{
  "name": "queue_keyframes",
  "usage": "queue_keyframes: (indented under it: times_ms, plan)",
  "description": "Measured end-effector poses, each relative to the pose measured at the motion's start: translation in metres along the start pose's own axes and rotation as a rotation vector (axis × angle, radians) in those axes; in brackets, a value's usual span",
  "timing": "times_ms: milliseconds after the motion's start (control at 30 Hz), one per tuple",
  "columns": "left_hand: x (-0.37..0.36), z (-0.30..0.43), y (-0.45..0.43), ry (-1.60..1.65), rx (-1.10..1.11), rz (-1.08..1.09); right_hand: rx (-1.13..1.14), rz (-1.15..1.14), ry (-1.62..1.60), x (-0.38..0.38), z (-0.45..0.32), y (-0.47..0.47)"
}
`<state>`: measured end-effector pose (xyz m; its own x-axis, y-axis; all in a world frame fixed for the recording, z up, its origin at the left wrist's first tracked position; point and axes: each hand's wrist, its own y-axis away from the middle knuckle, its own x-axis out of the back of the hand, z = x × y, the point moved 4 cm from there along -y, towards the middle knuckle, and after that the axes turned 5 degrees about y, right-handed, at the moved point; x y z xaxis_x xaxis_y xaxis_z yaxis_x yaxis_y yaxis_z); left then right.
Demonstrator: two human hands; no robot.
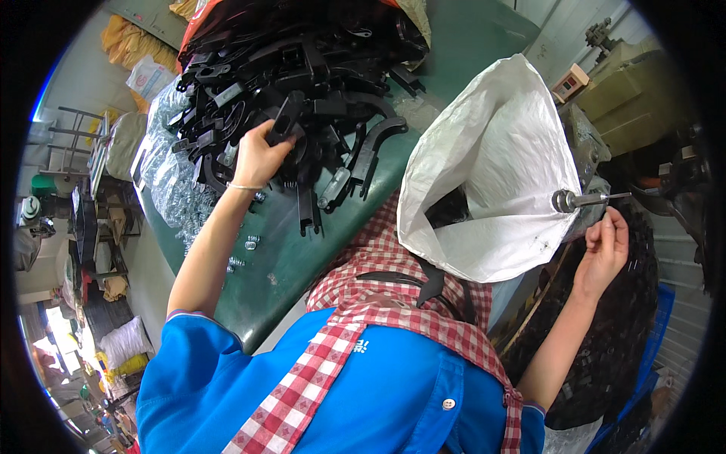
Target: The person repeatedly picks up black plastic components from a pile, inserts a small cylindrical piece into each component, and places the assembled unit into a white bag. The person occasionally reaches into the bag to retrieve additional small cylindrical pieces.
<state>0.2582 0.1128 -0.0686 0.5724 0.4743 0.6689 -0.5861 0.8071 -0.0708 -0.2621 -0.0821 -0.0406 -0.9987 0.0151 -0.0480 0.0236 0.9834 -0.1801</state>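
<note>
My left hand [262, 156] grips a black slotted part [286, 116] at the near side of a big heap of black curved parts [317, 62]. The heap lies on a green tabletop [272, 278], with several parts spread toward the table's near edge. My right hand [607, 249] is raised at the right, thumb and fingertips drawn together just below the thin tip of a metal spindle [587, 200]. Whether those fingers hold something small or touch the spindle is not clear. Left of the spindle, a white woven sack [499, 142] gapes open, with dark contents [450, 207] partly visible inside.
Small metal coil springs [251, 243] lie loose on the table, beside a clear plastic bag [164, 164]. A large pile of dark parts [601, 340] sits below my right arm. Machinery [680, 170] stands at far right, near a small control box [570, 83].
</note>
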Motion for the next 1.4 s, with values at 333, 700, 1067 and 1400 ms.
queue_keyframes:
  times_ms: [333, 700, 1067, 1400]
  plan:
    - [-0.011, -0.013, 0.053, -0.293, -0.163, -0.184, -0.136, 0.048, 0.058, 0.026, 0.017, 0.042]
    - [0.038, -0.093, 0.046, -0.193, -0.220, 0.170, -0.323, -0.066, 0.167, 0.060, 0.053, 0.116]
    - [-0.031, 0.037, -0.024, 0.471, -0.301, 0.003, -0.553, 0.223, 1.844, 0.226, 0.018, 0.180]
    - [-0.089, 0.087, -0.019, 0.595, -0.255, -0.179, 0.062, 0.611, 0.938, 0.295, 0.003, 0.171]
